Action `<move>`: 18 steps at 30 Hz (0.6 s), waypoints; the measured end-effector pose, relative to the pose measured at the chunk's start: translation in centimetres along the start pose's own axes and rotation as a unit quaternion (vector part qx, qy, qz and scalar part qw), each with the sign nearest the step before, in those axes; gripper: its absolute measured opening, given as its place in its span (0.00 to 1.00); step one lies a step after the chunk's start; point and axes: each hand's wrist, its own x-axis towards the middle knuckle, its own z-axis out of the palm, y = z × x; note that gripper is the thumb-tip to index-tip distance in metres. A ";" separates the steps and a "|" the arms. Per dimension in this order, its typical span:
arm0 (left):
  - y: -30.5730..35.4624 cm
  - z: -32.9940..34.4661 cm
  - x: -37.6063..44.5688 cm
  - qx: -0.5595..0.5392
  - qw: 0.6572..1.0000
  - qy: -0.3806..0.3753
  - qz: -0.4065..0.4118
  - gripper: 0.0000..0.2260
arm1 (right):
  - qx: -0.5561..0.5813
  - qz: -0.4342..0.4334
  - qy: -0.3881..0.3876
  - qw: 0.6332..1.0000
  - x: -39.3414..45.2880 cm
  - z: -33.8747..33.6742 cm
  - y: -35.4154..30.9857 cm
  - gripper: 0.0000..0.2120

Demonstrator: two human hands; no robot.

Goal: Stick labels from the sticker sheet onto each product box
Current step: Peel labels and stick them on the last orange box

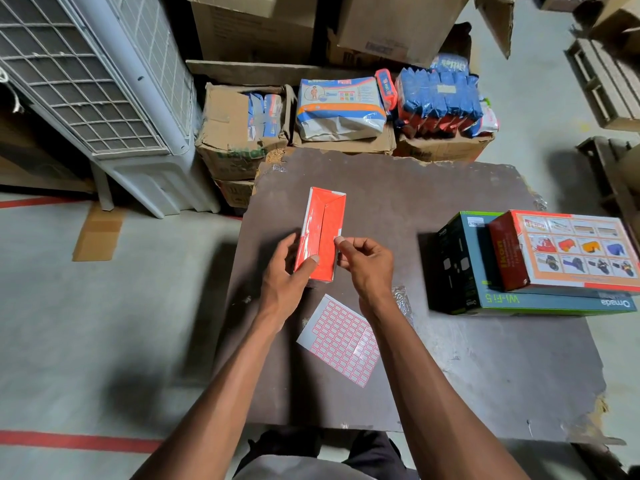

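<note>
Both bare forearms reach forward from the near edge of the table, converging toward its middle. The left hand [289, 271] is turned with its back to the camera, fingers curled away on the far side and the thumb laid flat across the near end of what it grips, thumbnail visible. The right hand [367, 263] sits just beside it to the right, wrist bent slightly inward, knuckles up. Its thumb and forefinger are pinched together at the tip, pointing left toward the left hand, and the other fingers are loosely curled beneath. The two hands are close, not quite touching. Both wrists are raised above the table.
</note>
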 end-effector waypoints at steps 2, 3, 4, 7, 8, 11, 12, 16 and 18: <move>0.1 -0.1 -0.1 0.005 1.000 -0.002 0.001 0.29 | 0.004 0.006 -0.001 1.000 0.0 0.0 0.0 0.08; 0.2 -0.1 -0.2 0.009 1.000 -0.003 0.000 0.29 | 0.007 0.010 -0.002 1.000 -0.1 -0.1 0.0 0.08; 0.2 -0.1 -0.2 0.011 1.000 -0.005 0.000 0.29 | 0.012 0.013 -0.003 1.000 -0.2 -0.1 0.0 0.07; 0.4 -0.1 -0.3 0.015 1.000 -0.008 -0.004 0.31 | 0.030 0.002 -0.003 1.000 -0.4 -0.2 0.0 0.07; 0.4 0.0 -0.3 0.017 1.000 -0.009 -0.004 0.30 | 0.032 -0.002 0.001 0.999 -0.5 -0.3 0.0 0.06; 0.4 0.0 -0.2 0.016 1.000 -0.009 -0.005 0.29 | 0.034 -0.012 0.016 0.999 -0.7 -0.2 -0.1 0.04; 0.4 0.0 -0.2 0.014 1.000 -0.008 -0.004 0.29 | 0.032 -0.011 0.020 0.999 -0.7 -0.2 -0.1 0.04; 0.6 0.1 -0.4 0.009 1.000 0.000 -0.005 0.26 | 0.015 0.001 0.026 1.000 -0.6 -0.1 0.0 0.26; 0.7 0.2 -0.5 0.016 1.000 0.004 0.000 0.24 | -0.011 -0.051 0.036 0.998 -0.9 -0.1 0.3 0.20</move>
